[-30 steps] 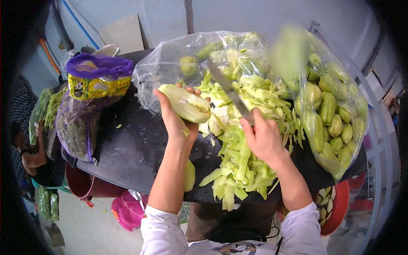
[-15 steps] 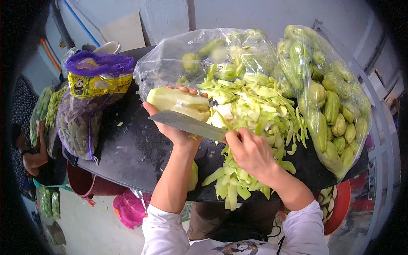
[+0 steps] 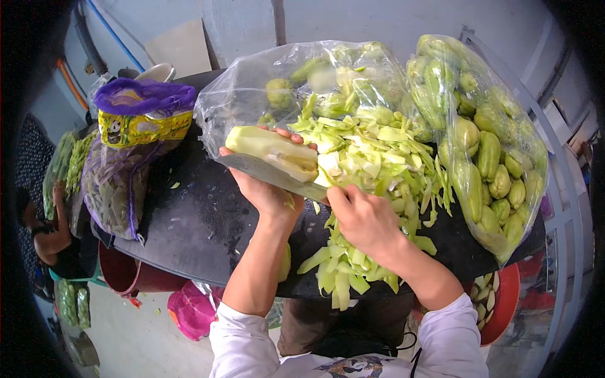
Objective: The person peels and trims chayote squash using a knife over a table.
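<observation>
while cradling vegetable (image 3: 265, 145) in left hand (image 3: 263, 194), likely for support, gripping knife (image 3: 271, 176) in right hand (image 3: 367, 219), inside table's near edge (image 3: 189, 264).

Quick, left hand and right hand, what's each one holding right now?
Left hand: holding a pale, peeled vegetable.
Right hand: closed, holding a knife.
</observation>
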Available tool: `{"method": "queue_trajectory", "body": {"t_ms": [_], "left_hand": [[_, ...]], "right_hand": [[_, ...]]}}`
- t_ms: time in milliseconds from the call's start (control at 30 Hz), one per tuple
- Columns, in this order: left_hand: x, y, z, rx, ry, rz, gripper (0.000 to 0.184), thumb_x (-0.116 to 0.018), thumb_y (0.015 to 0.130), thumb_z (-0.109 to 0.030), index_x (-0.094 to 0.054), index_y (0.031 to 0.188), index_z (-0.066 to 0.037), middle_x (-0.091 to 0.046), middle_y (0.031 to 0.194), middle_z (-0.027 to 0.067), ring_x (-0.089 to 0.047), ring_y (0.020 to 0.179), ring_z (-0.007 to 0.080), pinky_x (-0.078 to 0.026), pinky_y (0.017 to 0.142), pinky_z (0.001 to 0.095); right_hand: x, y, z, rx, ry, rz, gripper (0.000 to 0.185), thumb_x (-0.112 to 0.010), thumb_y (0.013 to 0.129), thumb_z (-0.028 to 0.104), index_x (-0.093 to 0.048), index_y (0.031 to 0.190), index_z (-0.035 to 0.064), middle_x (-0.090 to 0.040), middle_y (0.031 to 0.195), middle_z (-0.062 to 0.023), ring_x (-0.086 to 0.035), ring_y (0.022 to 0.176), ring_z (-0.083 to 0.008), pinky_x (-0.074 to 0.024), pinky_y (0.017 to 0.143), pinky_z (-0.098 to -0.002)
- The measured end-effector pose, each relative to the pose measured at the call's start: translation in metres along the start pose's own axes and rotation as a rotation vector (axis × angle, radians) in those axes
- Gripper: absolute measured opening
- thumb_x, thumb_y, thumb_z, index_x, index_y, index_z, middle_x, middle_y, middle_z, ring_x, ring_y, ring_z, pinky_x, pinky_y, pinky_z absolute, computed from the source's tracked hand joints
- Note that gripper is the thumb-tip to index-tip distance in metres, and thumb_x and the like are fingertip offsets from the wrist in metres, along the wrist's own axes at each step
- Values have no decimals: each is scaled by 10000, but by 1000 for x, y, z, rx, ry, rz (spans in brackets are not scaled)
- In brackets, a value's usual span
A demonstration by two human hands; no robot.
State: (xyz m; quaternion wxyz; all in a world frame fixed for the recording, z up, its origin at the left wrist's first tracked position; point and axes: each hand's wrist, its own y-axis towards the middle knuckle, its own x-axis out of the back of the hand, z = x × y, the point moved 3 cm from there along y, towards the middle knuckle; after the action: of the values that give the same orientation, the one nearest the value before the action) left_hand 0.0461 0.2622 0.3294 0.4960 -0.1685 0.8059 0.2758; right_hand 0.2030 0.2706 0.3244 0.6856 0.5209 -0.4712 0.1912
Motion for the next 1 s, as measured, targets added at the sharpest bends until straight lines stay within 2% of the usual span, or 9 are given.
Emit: {"method": "queue_trajectory", "body": {"t_ms": [200, 300, 367, 500, 567, 700, 767, 867, 1000], "left_hand": [[-1, -2, 2, -6, 69, -62, 667, -372, 905, -722, -503, 1107, -99, -550, 1007, 111, -549, 930, 296, -465, 860, 547], [2, -2, 1, -99, 106, -37, 665, -375, 906, -720, -501, 1103, -98, -549, 1007, 111, -547, 930, 292, -470, 853, 535], [0, -3, 0, -107, 124, -27, 661, -374, 910, -714, -500, 1103, -95, -547, 1009, 111, -545, 931, 287, -474, 849, 528], [-6, -4, 3, 11, 79, -44, 645, -378, 915, -698, -499, 1102, -93, -545, 1006, 112, -543, 931, 283, -479, 842, 525], [-2, -4, 3, -84, 134, -63, 628, -383, 918, -677, -499, 1102, -88, -544, 1005, 112, -544, 930, 280, -484, 834, 522], [-1, -5, 3, -136, 166, -56, 620, -382, 919, -659, -498, 1106, -79, -542, 1005, 112, -544, 929, 280, -488, 830, 519], [-6, -6, 3, -65, 165, 20, 610, -277, 971, -627, -466, 1112, -65, -521, 1006, 100, -543, 928, 256, -497, 825, 501], [-9, -7, 5, -16, 180, -47, 647, -261, 967, -653, -463, 1114, -55, -516, 1013, 102, -538, 931, 257, -496, 827, 501], [-3, -6, 7, -112, 155, -48, 625, -363, 924, -654, -488, 1107, -69, -535, 1007, 110, -536, 923, 272, -483, 845, 522]], "right_hand": [[-3, 0, 0, -7, 31, -19, 95, -547, 874, 82, -471, 924, 58, -568, 679, -114, -663, 538, -263, -534, 427, -363], [0, 1, 3, -1, 47, -23, 100, -548, 873, 77, -468, 929, 53, -566, 684, -116, -658, 530, -266, -534, 424, -366], [0, 1, 4, -62, 48, 20, 133, -590, 809, 10, -493, 893, 45, -572, 731, -138, -649, 563, -318, -530, 476, -399], [-3, 2, 2, -19, 22, -7, 111, -549, 870, 71, -465, 937, 40, -568, 684, -119, -659, 532, -268, -539, 429, -371], [-3, 3, 4, -28, 31, 2, 107, -548, 869, 67, -467, 932, 37, -569, 684, -119, -660, 532, -263, -542, 432, -366], [0, 2, 7, -28, 27, 1, 105, -546, 870, 65, -470, 936, 35, -572, 686, -122, -661, 535, -264, -543, 433, -365], [0, 1, 7, -76, 48, 45, 143, -577, 806, 3, -497, 924, 22, -574, 734, -150, -648, 554, -320, -534, 469, -388], [-4, 1, 5, -40, 5, -5, 106, -546, 878, 78, -477, 945, 35, -571, 682, -128, -660, 538, -267, -543, 436, -362], [-2, 2, 8, -52, 35, -13, 102, -547, 881, 82, -479, 943, 37, -570, 683, -128, -659, 535, -260, -542, 435, -356]]}}
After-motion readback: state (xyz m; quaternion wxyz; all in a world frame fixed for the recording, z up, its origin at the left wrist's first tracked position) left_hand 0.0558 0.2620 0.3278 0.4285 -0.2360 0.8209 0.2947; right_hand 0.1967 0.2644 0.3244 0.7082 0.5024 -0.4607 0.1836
